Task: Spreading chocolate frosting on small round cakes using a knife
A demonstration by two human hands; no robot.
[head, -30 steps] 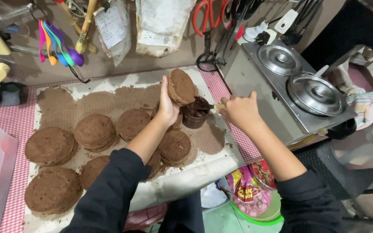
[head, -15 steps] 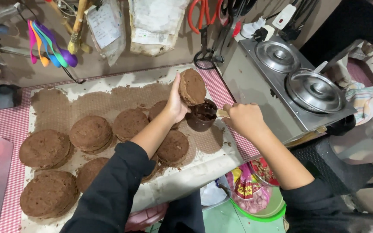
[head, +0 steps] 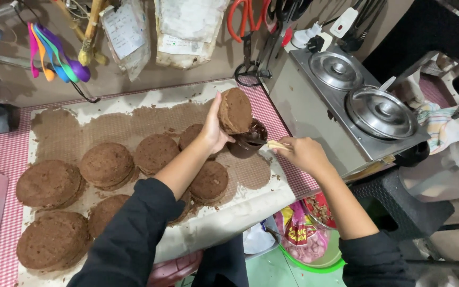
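The left hand (head: 213, 133) is clamped on a round brown chocolate cake layer (head: 236, 110), tilted above a small dark bowl of chocolate (head: 247, 141) at the paper-covered desk's (head: 134, 101) two o'clock. The right hand (head: 304, 154) pinches a pale wooden stick (head: 275, 144) beside it.

Head camera looks steeply down, close over the worktable (head: 134, 106).

A brown wall (head: 197, 74) hung with red-handled scissors (head: 243, 21) and coloured measuring spoons (head: 54, 53) backs the desk (head: 1, 154) (red-checked cloth). A steel warmer (head: 357, 106) with two lids stands rightward, green floor (head: 266, 268) below.
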